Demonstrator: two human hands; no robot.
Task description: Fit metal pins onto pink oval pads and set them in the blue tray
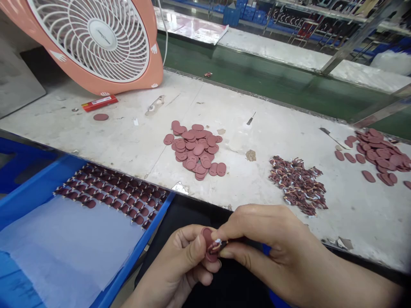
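Pinching one disc (pixel 207 236) between thumb and fingers, the left hand (pixel 184 259) holds it just in front of the counter's near edge; the right hand (pixel 272 235) grips a cord (pixel 217 245) at the disc's face, thumb against forefinger. Bare counter (pixel 237 184) separates the middle disc pile (pixel 197 149) from the cord pile (pixel 298 184), both set in from the near edge. At left, rows of pieces (pixel 112 188) line the bin's (pixel 27 192) far side, leaving its paper sheet (pixel 73 244) open nearer.

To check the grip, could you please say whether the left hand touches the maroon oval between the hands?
Touching: the head view shows the left hand holding the maroon oval, its thumb against the edge.
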